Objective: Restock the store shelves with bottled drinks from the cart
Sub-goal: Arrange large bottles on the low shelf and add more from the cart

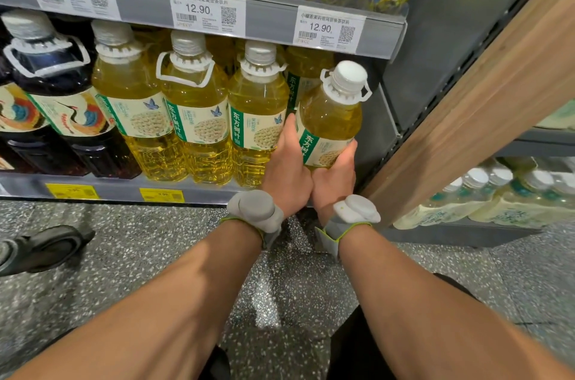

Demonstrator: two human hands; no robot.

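Both hands are clasping the low part of a large, clear-plastic yellow tea bottle [333, 118] with a white cap and a green-and-cream label; the right hand [334, 180] is wrapping round its base, thumb across the label, and the left hand [287, 168] is gripping its left side, thumb running upward, fingers hidden behind; the bottle is standing tilted, cap leaning right, at the right end of the grey metal lower shelf [119, 191], and the hands are hiding whether its base is touching the shelf. Crowding is looking like the main risk: the left hand is wedging between this bottle and the neighbouring matching yellow bottle [258, 118], so a sideways shove could be knocking that row askew; the cap is riding close under the grey price rail [270, 15] above, so lifting while straightening could be snagging it; held low and tilted, the bottle could be toppling off the shelf lip if the grip is loosening too soon.
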